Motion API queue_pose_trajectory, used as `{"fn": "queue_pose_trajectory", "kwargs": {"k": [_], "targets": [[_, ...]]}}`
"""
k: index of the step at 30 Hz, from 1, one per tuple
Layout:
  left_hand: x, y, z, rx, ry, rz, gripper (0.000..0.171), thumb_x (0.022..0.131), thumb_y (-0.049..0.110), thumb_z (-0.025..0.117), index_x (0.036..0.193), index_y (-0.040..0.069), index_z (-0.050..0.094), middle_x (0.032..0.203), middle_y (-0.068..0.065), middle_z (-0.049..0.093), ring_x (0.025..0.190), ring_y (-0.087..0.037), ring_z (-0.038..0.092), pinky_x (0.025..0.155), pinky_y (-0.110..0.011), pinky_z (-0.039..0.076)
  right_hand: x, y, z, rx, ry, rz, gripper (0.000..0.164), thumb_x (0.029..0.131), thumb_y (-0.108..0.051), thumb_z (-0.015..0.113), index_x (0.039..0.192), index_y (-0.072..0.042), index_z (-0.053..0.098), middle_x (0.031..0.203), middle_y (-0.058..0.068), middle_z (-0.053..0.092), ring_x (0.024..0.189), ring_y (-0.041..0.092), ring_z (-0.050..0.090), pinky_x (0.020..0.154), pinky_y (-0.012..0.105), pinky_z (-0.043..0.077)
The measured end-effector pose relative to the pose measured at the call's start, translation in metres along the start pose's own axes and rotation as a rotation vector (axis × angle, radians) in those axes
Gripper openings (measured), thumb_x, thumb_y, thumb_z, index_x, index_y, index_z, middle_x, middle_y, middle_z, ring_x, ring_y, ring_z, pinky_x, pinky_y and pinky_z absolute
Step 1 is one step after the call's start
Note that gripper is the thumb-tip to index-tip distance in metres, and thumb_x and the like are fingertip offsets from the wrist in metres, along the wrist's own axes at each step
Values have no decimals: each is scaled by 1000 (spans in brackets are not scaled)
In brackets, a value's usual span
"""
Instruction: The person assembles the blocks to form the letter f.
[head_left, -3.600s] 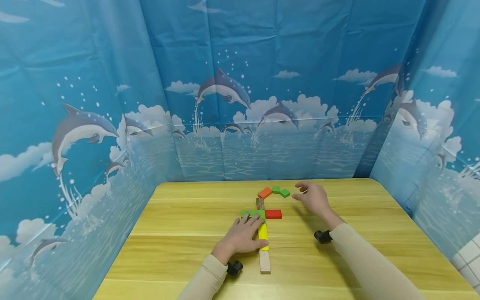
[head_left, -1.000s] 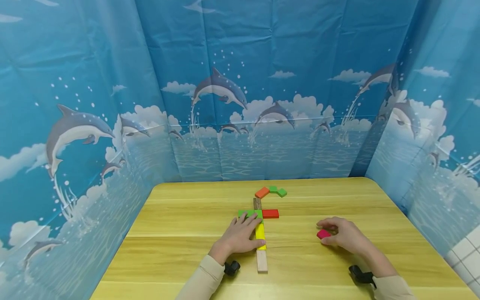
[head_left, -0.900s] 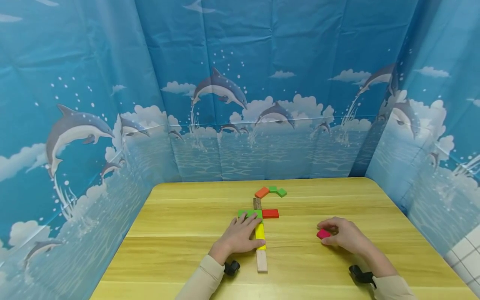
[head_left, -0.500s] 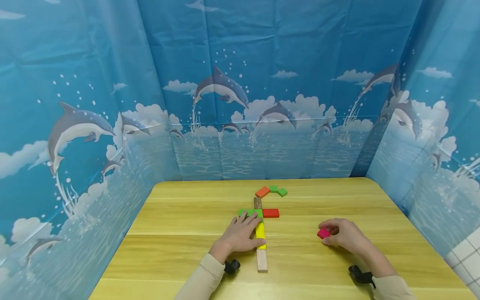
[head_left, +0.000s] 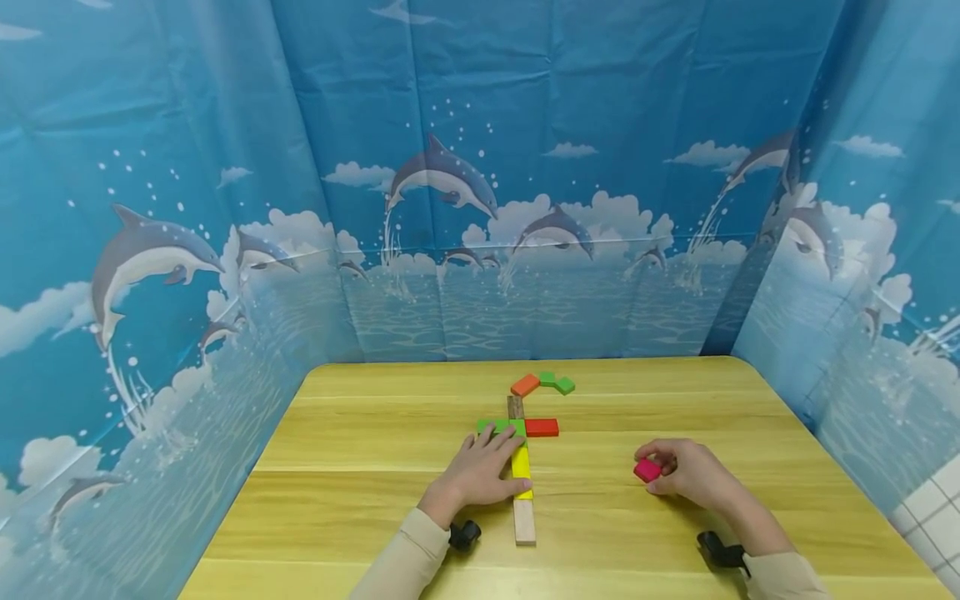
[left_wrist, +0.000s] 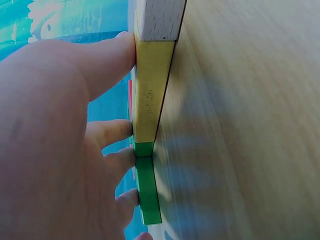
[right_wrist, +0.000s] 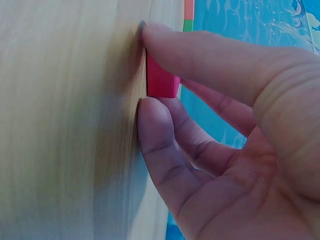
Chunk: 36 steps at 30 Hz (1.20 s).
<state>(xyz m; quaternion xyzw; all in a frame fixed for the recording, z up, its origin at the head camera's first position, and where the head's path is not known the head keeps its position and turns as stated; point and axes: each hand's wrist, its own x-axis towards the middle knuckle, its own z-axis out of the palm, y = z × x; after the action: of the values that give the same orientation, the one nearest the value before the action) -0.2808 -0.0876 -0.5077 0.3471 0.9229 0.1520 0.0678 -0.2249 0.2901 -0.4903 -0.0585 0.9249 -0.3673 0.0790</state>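
Thumb and fingers of my right hand (head_left: 693, 477) pinch a small pink block (head_left: 647, 471) low at the table surface, on the right side. In the right wrist view that pink block (right_wrist: 162, 77) stays partly behind the thumb. My left hand (head_left: 476, 473) rests with spread fingers on a row of flat blocks: fingertips on the green blocks (head_left: 491, 426), thumb on the yellow block (head_left: 522, 465). A pale wooden block (head_left: 524, 523) touches the near end of the yellow one. To the right of the green blocks lies a red block (head_left: 542, 427).
Beyond the green blocks lies a dark brown block (head_left: 515, 407). From there an orange block (head_left: 525, 384) and two small green blocks (head_left: 565, 386) curve to the right. A blue dolphin-print curtain (head_left: 480, 308) hangs behind the wooden table (head_left: 360, 467).
Since the oldest frame, my right hand has come from beside the small green blocks to the near right, where it now pinches the pink block. My left hand stays on the row.
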Motion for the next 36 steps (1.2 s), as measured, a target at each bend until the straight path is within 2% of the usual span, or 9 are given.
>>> {"fn": "queue_pose_trajectory", "kwargs": {"k": [8, 15, 22, 36], "targets": [[-2, -2, 1, -10, -5, -21, 78, 98, 63, 50, 160, 20, 31, 166, -4, 22, 152, -36, 16, 117, -61, 17, 6, -2, 5, -35, -13, -11, 35, 77, -14, 88, 109, -12, 74, 89, 2, 65, 77, 19, 56, 66, 35, 48], [2, -3, 1, 1, -5, -22, 77, 99, 64, 49, 160, 21, 32, 166, -5, 22, 152, -36, 16, 117, -62, 17, 11, -5, 8, -42, 8, -25, 31, 76, -14, 89, 103, -15, 75, 83, 1, 63, 74, 19, 54, 65, 33, 46], [5, -2, 0, 8, -2, -25, 77, 98, 64, 50, 160, 20, 32, 166, -5, 22, 152, -36, 17, 117, -62, 17, 16, -9, 10, -52, 30, -36, 29, 77, -15, 88, 103, -14, 74, 82, 0, 63, 73, 19, 54, 64, 32, 46], [10, 2, -1, 13, -6, -15, 76, 99, 63, 49, 160, 21, 32, 166, -6, 22, 152, -36, 17, 117, -61, 17, 41, -11, 9, -45, 116, -31, 28, 85, -20, 83, 111, -16, 73, 89, 1, 64, 79, 19, 57, 65, 34, 48]]}}
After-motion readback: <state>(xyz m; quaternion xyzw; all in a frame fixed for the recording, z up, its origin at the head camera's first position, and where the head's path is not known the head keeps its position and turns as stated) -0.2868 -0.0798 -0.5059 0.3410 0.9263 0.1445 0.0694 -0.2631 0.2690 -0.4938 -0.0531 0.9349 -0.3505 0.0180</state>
